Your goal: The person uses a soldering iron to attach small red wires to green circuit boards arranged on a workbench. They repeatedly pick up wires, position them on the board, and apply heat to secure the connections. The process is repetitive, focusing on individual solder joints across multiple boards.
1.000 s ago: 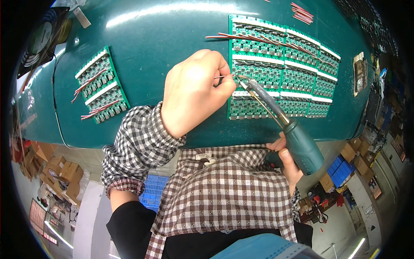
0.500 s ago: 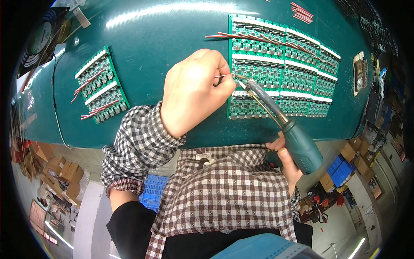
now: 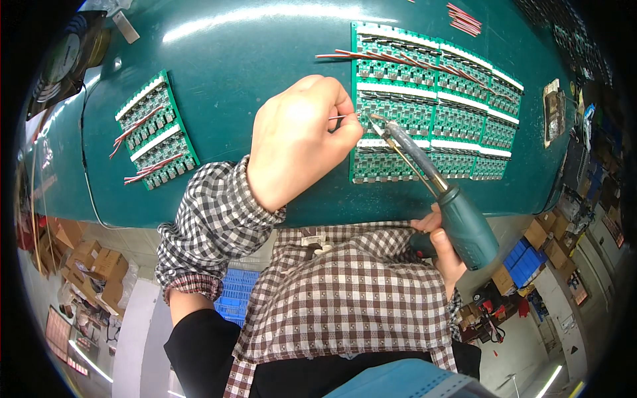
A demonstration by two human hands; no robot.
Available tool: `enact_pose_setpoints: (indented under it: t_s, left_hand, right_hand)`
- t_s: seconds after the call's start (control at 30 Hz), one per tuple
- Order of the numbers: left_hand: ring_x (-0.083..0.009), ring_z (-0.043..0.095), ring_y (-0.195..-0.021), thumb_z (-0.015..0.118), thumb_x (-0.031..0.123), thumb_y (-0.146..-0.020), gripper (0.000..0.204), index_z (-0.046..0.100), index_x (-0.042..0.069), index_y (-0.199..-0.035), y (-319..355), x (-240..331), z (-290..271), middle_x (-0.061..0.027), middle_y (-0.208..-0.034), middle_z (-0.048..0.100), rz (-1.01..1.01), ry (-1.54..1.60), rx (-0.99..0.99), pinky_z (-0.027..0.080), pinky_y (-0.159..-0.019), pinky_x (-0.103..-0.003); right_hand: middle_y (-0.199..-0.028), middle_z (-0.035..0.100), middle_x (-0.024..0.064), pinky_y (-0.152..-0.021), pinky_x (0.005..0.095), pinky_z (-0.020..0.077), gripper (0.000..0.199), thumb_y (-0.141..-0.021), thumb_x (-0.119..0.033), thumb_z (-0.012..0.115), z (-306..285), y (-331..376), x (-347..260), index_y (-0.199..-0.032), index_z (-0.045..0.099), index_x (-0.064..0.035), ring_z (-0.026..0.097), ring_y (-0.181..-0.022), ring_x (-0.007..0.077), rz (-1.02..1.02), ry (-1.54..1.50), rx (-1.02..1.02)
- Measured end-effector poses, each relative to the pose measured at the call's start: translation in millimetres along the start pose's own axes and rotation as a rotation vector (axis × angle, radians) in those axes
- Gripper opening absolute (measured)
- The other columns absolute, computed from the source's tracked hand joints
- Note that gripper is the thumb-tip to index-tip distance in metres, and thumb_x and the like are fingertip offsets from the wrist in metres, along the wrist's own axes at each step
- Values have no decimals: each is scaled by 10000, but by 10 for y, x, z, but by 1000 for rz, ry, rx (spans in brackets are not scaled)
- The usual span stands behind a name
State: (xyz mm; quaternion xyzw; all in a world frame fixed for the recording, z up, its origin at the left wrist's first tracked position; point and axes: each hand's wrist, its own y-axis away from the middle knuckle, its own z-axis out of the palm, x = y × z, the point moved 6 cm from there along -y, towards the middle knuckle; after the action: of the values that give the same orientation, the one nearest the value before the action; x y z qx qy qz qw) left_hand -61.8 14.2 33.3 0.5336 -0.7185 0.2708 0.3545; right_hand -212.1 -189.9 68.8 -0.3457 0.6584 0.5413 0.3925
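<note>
My left hand [image 3: 302,136] is closed in a pinch on a thin wire [image 3: 338,117], whose end reaches the left edge of a large green circuit board panel [image 3: 398,99]. My right hand [image 3: 443,249] grips a soldering gun [image 3: 468,227] with a dark green body, partly hidden behind it. Its tip [image 3: 375,118] is just right of the wire's end, over the panel; contact with the board cannot be made out. Several red and white wires [image 3: 405,60] lie across the panel's upper rows.
A smaller circuit board panel [image 3: 158,132] with wires lies at left on the green table [image 3: 232,73]. A bundle of red and white wires [image 3: 464,20] is at the far edge. A small tray [image 3: 555,113] stands at right, a fan [image 3: 66,56] at far left.
The soldering gun's tip has shifted slightly right, away from the wire's end, its body moving a little right and down. My left hand has stayed in place.
</note>
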Motion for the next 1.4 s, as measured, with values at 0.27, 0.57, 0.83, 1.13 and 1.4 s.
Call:
enact_pose_setpoints:
  t_s: [0.27,0.57,0.83,1.13,1.4]
  left_hand:
    - [-126,492,-533,663,41,-685,87,585,38,-722,-4,-8,-35,-36,-640,518,2,14,-15,431,-512,-262]
    - [-124,485,-592,635,41,-750,77,566,8,-760,14,78,-117,-55,-663,507,-58,11,-71,418,-566,-256]
    - [-148,510,-613,706,27,-746,215,576,12,-917,149,59,-289,-65,-832,545,-28,13,-17,446,-593,-271]
    - [-205,578,-835,577,-33,-823,127,602,-15,-947,319,1102,-596,-123,-959,598,315,820,-160,470,-757,-306]
    - [-193,562,-801,546,43,-863,161,596,16,-1014,441,2534,-587,-132,-926,588,883,1629,-902,452,-696,-309]
  right_hand:
    - [-816,552,115,-741,425,549,451,-836,-198,643,-11,25,11,-1118,493,122,586,-780,240,-83,-73,44]
    - [-842,608,138,-652,386,580,325,-885,-122,564,-894,54,-262,-1106,522,113,638,-758,251,-356,-307,532]
    - [-882,661,131,-605,283,576,260,-884,-141,615,-2281,130,-462,-1046,607,62,666,-769,203,-724,19,1118]
    - [-867,626,131,-546,305,566,289,-866,-154,646,-1880,-111,-520,-1048,592,64,667,-705,234,-559,-270,937]
    - [-856,623,87,-542,291,562,283,-922,-225,566,-1671,-72,-199,-1054,581,24,653,-718,214,-446,-588,676]
